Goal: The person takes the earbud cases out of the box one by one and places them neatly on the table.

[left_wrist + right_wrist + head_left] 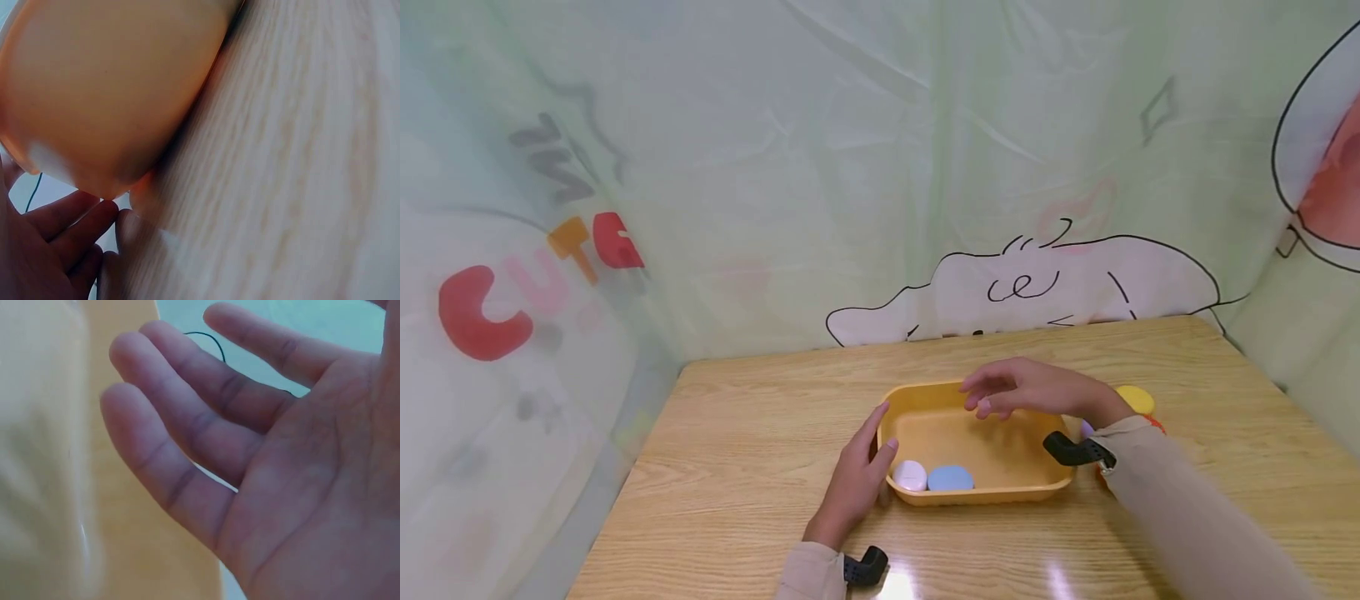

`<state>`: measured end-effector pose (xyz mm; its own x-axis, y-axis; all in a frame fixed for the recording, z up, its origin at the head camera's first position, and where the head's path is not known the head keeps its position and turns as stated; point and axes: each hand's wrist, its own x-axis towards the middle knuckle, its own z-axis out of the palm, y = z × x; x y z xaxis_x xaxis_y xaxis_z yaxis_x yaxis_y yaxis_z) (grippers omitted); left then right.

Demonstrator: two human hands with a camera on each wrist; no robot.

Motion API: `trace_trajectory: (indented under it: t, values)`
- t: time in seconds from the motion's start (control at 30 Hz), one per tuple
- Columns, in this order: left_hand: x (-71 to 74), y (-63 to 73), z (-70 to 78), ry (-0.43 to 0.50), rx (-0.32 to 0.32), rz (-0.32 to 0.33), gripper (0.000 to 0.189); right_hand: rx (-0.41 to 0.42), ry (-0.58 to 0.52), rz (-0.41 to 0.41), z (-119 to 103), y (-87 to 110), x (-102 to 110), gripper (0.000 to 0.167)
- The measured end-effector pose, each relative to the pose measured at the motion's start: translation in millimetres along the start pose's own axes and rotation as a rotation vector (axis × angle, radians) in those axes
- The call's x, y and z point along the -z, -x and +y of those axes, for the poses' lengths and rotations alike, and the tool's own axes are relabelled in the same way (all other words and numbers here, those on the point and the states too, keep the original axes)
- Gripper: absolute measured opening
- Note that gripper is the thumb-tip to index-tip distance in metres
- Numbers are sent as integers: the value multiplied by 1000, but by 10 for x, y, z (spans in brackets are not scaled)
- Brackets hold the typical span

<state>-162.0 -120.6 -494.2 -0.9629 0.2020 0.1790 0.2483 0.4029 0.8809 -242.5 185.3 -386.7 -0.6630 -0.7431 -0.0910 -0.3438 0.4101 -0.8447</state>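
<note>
A shallow orange-yellow plastic tray (pixel 1007 497) rests on the wooden table. In its near left corner lie a pale, whitish round piece (pixel 910 476) and a blue oval piece (pixel 951 478). My left hand (pixel 853 475) is at the tray's left side, fingers extended along its edge. The left wrist view shows those fingers (pixel 84 228) at the outer wall of the tray (pixel 112 94); whether all touch it I cannot tell. Over the tray's far right part hovers my right hand (pixel 1026 387), its palm bare and fingers (pixel 187 419) loosely bent, holding nothing.
Right of the tray, partly behind the right wrist, are a yellow round piece (pixel 1136 399), a purple piece (pixel 1086 429) and something red (pixel 1153 424). A printed curtain (pixel 880 167) hangs along the table's back and sides. The wooden table (pixel 760 433) extends left of the tray.
</note>
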Motion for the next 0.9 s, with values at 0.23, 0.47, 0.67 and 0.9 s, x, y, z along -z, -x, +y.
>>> trace_trajectory:
  t: [0.23, 0.47, 0.67, 0.9]
  values:
    - [12, -9, 32, -6, 27, -5, 56, 23, -42, -72, -41, -238, -111, 39]
    - [11, 15, 42, -17, 37, -1, 56, -15, -69, -126, -7, -432, -237, 45]
    - [13, 18, 20, -20, 25, 6, 56, -22, -91, -174, -20, -601, -333, 45]
    - [6, 15, 10, -27, 33, 8, 56, -33, -49, -233, 3, -738, -453, 39]
